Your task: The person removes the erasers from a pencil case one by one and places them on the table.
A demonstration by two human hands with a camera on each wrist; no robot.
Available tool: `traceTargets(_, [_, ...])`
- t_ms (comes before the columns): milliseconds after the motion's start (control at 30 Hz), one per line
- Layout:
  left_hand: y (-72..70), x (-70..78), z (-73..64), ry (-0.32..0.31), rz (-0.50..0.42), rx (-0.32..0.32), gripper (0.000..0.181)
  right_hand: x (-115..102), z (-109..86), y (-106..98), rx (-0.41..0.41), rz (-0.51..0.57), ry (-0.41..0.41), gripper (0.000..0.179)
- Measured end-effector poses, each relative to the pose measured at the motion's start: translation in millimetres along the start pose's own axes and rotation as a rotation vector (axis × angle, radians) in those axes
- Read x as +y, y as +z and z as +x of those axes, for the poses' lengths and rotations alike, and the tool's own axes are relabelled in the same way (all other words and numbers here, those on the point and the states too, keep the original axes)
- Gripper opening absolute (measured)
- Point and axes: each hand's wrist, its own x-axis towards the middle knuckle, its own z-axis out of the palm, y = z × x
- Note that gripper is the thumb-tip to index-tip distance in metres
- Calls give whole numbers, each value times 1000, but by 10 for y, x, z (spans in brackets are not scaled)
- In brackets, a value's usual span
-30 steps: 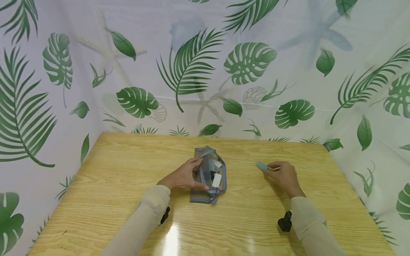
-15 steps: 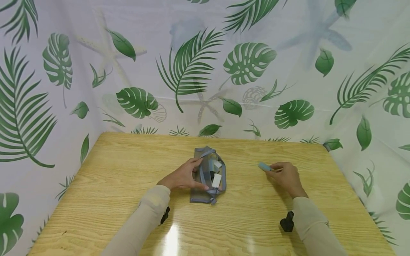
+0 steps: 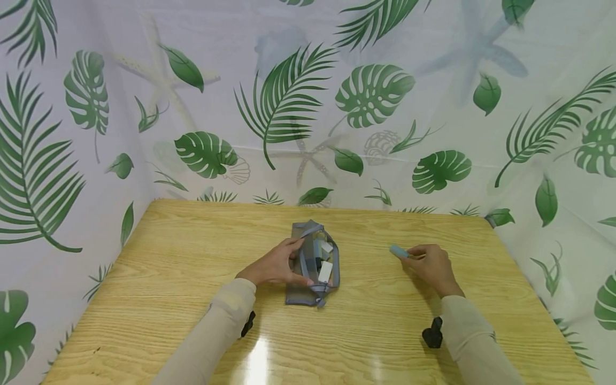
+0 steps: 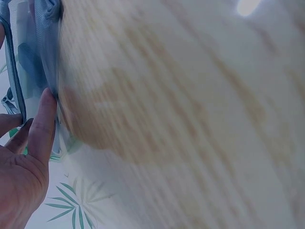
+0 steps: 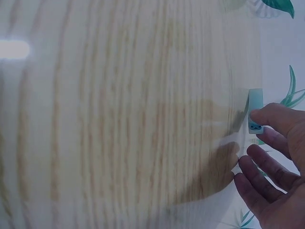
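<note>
A grey-blue mesh zip pouch (image 3: 299,295) lies on the table with its mouth spread wide. My left hand (image 3: 276,263) holds the pouch from its left side, thumb at the near end of the opening and fingers at the far end. Inside show a white block (image 3: 325,271), a smaller white piece (image 3: 327,247) and some blue and black items, partly hidden by the mesh. Off to the right, my right hand (image 3: 431,264) pinches a small light-blue bar (image 5: 256,101) between thumb and index finger. Dark printed marks like a tiny face show at one end of the bar.
The wood-grain table (image 3: 202,224) reaches back to a white curtain (image 3: 308,101) printed with green leaves, which also hangs at both sides. Black wrist mounts (image 3: 432,332) stick out by the sleeves.
My right hand has shifted slightly to the right with the light-blue bar still pinched. The left hand and the pouch stay where they were.
</note>
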Motion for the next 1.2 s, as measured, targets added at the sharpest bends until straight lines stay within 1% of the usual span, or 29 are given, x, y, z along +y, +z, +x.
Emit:
traceTargets(333, [5, -3, -1, -6, -5, 9, 114, 17, -9, -8, -4, -19, -14, 31])
traceTargets(600, [0, -11, 6, -10, -4, -6, 113, 30, -15, -3, -17, -27, 11, 30])
traceTargets(767, [-5, 3, -1, -20, -10, -13, 113, 15, -19, -13, -25, -31, 9, 31])
traceTargets(1200, [1, -7, -1, -22, -19, -14, 113, -2, -43, -27, -35, -24, 10, 33])
